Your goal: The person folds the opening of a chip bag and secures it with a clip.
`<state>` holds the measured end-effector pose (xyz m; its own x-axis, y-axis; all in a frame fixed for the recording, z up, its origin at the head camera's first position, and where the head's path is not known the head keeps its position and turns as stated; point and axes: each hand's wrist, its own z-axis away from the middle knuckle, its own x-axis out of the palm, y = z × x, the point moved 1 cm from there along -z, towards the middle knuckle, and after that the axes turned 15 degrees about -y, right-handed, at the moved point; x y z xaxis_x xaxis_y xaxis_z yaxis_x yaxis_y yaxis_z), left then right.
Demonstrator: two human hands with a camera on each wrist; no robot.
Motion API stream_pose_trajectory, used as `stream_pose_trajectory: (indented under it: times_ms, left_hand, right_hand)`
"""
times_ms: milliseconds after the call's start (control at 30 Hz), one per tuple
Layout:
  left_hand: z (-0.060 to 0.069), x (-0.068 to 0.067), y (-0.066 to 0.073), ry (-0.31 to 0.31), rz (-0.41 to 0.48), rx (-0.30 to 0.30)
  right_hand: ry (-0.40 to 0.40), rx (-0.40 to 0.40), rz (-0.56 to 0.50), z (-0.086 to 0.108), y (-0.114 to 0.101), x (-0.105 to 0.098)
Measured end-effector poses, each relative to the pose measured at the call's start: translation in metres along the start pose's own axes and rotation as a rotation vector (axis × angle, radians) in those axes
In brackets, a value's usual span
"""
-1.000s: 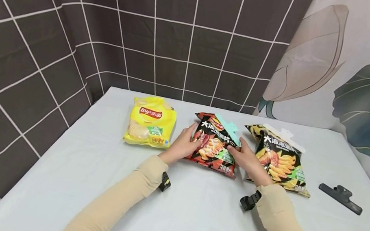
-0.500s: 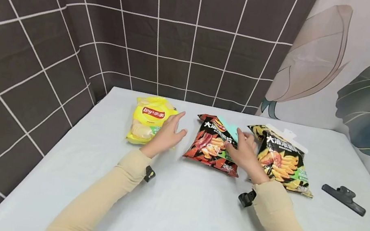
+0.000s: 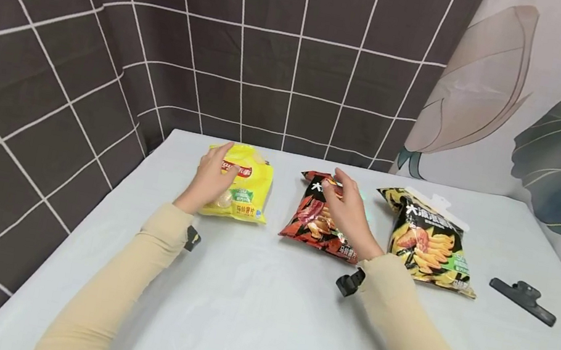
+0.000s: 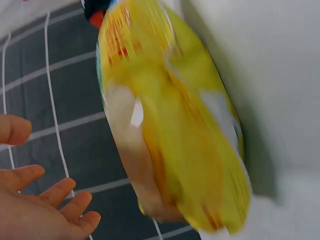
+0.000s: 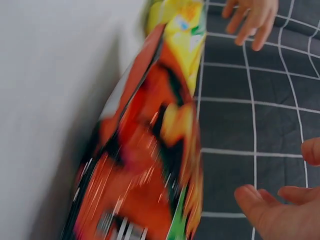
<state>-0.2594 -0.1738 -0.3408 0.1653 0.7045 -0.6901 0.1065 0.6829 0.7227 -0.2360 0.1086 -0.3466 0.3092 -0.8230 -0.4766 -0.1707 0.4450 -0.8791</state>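
A yellow bag of potato chips (image 3: 252, 198) lies at the left of the table. My left hand (image 3: 207, 178) hovers over its left side, fingers spread; in the left wrist view a gap separates the hand (image 4: 50, 207) from the bag (image 4: 172, 135). In the middle lies a red-and-black chip bag (image 3: 304, 220). Above it is my right hand (image 3: 351, 215), which holds nothing and covers most of a mint-green bag clip on the bag's top corner. Apart from the red bag (image 5: 145, 165), the right hand (image 5: 285, 210) shows loosely extended fingers in the right wrist view.
Right of the middle lies a black-and-gold chip bag (image 3: 426, 244) with a white bag clip (image 3: 439, 208) across its top. A black bag clip (image 3: 523, 299) lies alone farther right. A dark grid-patterned cloth (image 3: 267, 60) hangs behind the white table (image 3: 244, 319).
My left hand has left the red bag and moved left to above the yellow one. The right hand has let go of the red bag, lifted and shifted left. The bags stay put.
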Motion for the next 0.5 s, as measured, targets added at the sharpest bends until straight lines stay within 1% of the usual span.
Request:
stream_pose_trajectory:
  times_ms: [100,167,267,367,500]
  left_hand:
    - [-0.001,-0.01,-0.011,0.034,0.011,-0.043]
    - [-0.002,-0.015,-0.018,0.039,0.018,-0.078]
    - [-0.003,-0.02,-0.026,0.032,0.037,-0.135]
    - [-0.004,-0.021,-0.032,0.015,0.066,-0.18]
    - [-0.006,-0.022,-0.037,-0.002,0.126,-0.237]
  right_hand:
    - [-0.05,0.019,-0.091,-0.008,-0.009,0.008]
    - [-0.089,0.043,-0.166,-0.014,-0.014,0.015]
    - [-0.14,0.082,-0.303,-0.024,-0.021,0.025]
    - [-0.168,0.13,-0.432,-0.033,-0.026,0.035]
    - [-0.208,0.172,-0.547,-0.042,-0.029,0.047]
